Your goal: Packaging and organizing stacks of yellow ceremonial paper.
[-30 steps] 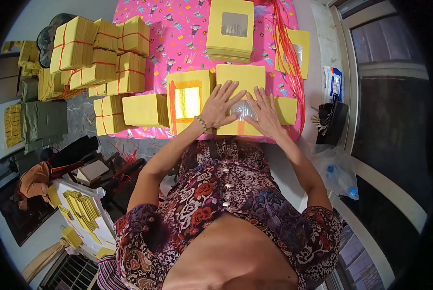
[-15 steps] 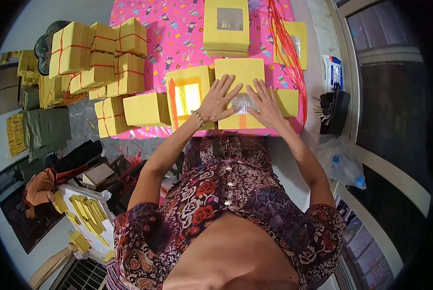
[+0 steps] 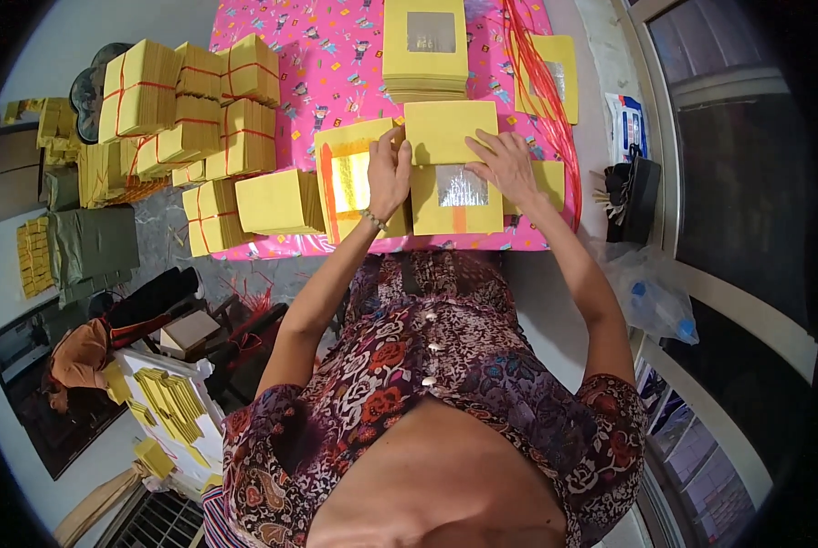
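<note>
Yellow paper sheets lie on the table in front of me, just beyond a sheet with a silver foil square and an orange stripe below it. My left hand is at the left edge of the far yellow paper, fingers bent and drawn together, thumb against that edge. At the right side, my right hand lies with fingers apart over the paper's edge, thumb near the silver square. Left of these is a yellow sheet with a gold foil square bordered in orange, partly covered by my left hand.
A tall stack of yellow paper stands farther back. Bundles tied with red string are piled at the left. Red strings trail along the right side of the pink patterned tablecloth. A plastic bag hangs at right.
My hands were flat and close together over the sheets. They have moved apart to the far paper's left and right edges, uncovering the silver square. The left fingers have bent.
</note>
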The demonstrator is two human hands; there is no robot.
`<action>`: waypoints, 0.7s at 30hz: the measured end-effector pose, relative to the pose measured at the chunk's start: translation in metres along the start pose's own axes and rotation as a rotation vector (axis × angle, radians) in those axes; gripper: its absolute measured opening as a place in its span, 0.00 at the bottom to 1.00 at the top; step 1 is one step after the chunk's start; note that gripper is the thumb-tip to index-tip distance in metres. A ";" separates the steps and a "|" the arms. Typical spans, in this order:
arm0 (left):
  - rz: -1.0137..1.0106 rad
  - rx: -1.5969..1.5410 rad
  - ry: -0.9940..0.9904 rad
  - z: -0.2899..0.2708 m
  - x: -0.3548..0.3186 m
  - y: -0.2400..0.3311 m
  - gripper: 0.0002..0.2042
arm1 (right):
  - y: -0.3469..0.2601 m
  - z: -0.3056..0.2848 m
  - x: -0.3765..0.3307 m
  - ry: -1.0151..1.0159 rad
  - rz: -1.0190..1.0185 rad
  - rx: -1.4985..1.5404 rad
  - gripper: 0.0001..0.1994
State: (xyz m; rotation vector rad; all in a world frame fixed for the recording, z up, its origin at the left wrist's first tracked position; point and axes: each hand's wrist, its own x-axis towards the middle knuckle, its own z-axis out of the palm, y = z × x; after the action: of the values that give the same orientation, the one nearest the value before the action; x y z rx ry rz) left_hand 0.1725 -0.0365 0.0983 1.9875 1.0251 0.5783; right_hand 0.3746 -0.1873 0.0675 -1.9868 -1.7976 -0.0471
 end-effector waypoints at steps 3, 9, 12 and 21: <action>-0.207 -0.045 -0.093 0.004 0.004 -0.003 0.21 | 0.006 0.003 0.002 0.059 -0.060 -0.016 0.23; -0.457 -0.795 -0.033 0.018 0.015 0.007 0.23 | -0.003 -0.009 0.007 0.184 0.033 0.045 0.24; -0.356 -0.806 -0.027 0.022 0.005 0.029 0.24 | -0.030 -0.016 -0.003 0.422 0.397 0.264 0.29; -0.260 -0.846 -0.388 0.070 -0.045 0.065 0.22 | -0.050 -0.034 -0.071 0.605 1.156 1.687 0.19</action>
State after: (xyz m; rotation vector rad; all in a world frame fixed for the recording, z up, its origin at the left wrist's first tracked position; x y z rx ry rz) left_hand 0.2247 -0.1271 0.1100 1.1329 0.6248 0.3686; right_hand 0.3262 -0.2638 0.0900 -1.0715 0.1550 0.8061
